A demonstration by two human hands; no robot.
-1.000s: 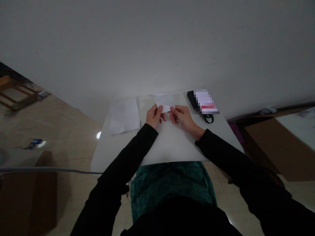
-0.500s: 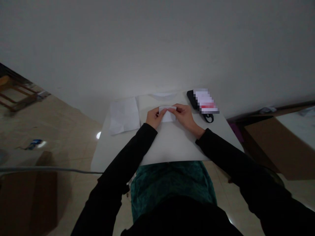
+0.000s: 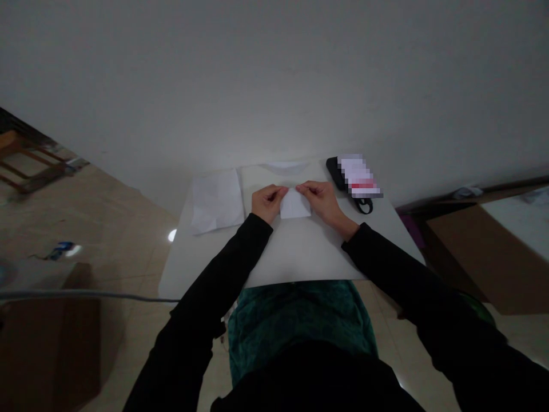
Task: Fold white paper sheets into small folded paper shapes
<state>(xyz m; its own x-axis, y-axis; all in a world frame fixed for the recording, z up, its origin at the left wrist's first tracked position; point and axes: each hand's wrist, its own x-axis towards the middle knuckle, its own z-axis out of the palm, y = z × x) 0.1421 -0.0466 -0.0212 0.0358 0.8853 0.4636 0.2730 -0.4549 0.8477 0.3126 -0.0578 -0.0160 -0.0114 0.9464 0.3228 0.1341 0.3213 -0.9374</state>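
Observation:
A small piece of white paper (image 3: 295, 206) is held above the white table (image 3: 300, 257), close to its middle. Pinched at the paper's upper left edge is my left hand (image 3: 268, 202), thumb and fingers together. My right hand (image 3: 321, 198) grips the upper right edge in the same way. Between the two sets of fingertips there is a narrow gap. To the left of my hands a larger creased white sheet (image 3: 217, 200) lies flat, and another white piece of paper (image 3: 286, 167) rests at the table's back edge.
A black case (image 3: 335, 173) with a strap loop lies at the table's back right, a blurred-out pale item (image 3: 358, 174) on it. Behind the table rises a grey wall (image 3: 274, 86). Cardboard (image 3: 489, 252) stands right, a wooden stool (image 3: 21, 154) far left.
My fingertips have moved apart along the paper's top edge, the left hand slightly to the left. More of the small paper shows below them, and its lower edge sits a little nearer to me.

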